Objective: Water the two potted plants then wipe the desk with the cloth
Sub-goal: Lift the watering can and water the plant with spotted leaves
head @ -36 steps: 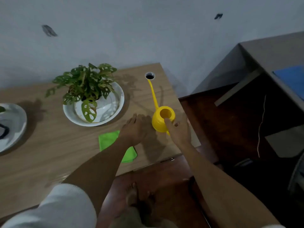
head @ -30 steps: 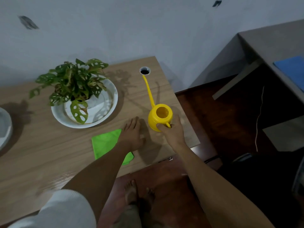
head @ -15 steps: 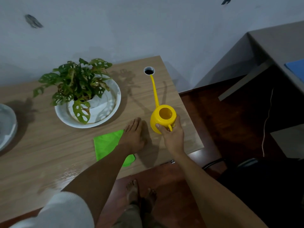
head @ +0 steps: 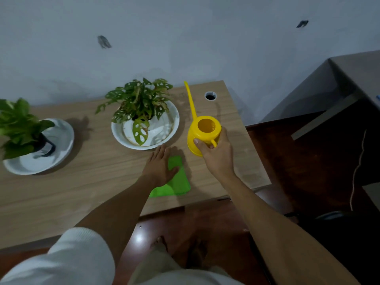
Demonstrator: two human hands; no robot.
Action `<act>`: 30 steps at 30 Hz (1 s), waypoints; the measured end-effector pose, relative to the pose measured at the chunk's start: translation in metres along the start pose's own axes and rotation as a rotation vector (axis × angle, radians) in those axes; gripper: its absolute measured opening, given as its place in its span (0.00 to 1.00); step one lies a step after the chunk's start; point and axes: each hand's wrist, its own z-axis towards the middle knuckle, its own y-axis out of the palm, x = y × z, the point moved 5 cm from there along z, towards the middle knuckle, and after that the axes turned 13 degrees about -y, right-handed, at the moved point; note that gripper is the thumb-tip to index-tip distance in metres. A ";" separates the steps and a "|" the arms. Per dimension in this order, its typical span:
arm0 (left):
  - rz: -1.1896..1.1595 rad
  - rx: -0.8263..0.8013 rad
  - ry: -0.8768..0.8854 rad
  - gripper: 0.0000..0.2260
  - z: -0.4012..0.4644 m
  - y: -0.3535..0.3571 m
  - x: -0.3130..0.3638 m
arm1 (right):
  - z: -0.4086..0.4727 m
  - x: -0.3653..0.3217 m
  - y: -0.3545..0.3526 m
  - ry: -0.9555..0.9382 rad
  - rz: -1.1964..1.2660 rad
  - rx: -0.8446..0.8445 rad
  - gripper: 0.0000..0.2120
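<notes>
I am at the opening step: the watering can (head: 202,133) is in my right hand (head: 218,155), fingers (head: 198,143) wrapped round its handle and body, and it looks lifted just clear of the bench (head: 82,186), though I cannot be sure of the gap. Its long spout (head: 190,99) points away from me toward the wall, passing just beside the nearer plant (head: 141,103) in its white dish (head: 164,136). My left hand (head: 159,167) lies flat with fingers straight and close together, palm partly on the green cloth (head: 177,183), holding nothing. The second plant (head: 18,126) sits in its own dish (head: 41,161) well apart at the far left. No watering looks done yet, and the wiping has not started.

Next, I judge, the can must swing left and tip so the spout reaches over the nearer plant's soil; the spout is long and thin, so a slow tilt should keep water off the bench.

Compared with half a second ago, the can has risen and turned, its spout tip no longer by the cable hole (head: 210,96), and the left hand has slid further onto the cloth.
</notes>
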 end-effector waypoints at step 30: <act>-0.093 -0.092 0.029 0.38 -0.027 0.007 -0.246 | -0.075 -0.174 0.160 0.038 -0.224 0.240 0.27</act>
